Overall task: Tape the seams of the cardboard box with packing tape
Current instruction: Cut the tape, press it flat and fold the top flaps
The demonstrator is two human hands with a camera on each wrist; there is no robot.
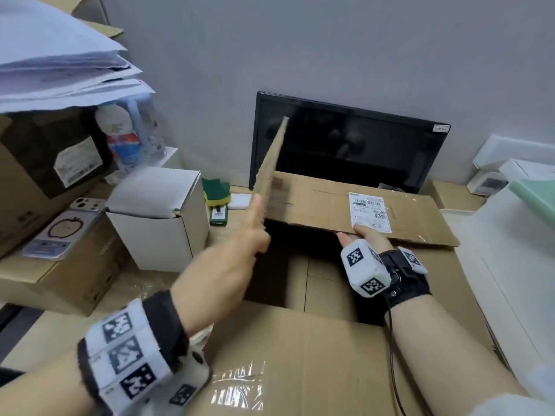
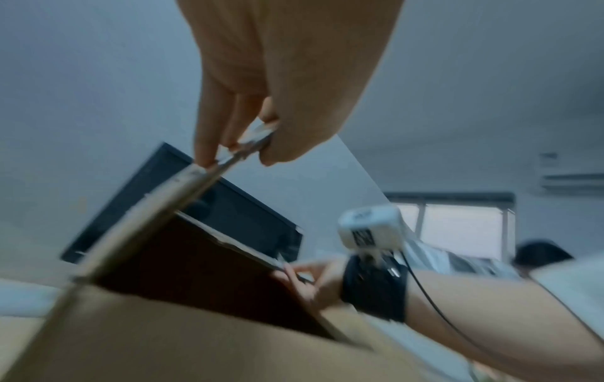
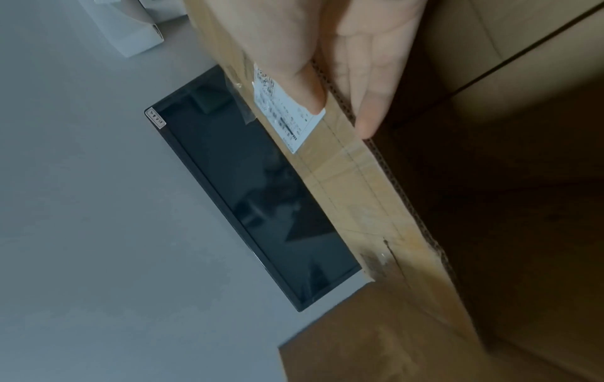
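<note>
the cardboard box sits open right below you at 6 o'clock, with your left hand pinching the raised side flap between thumb and fingers at 11 o'clock and your right hand gripping the edge of the far flap, thumb on its shipping label, fingers curled underneath, at 1 o'clock. fold the side flap down into the opening first, then bring the far flap toward 6 o'clock over it so its edge meets the near flap squarely. no packing tape roll shows in any view, so i judge you should flatten and hold the seam tight before reaching for it.
</note>
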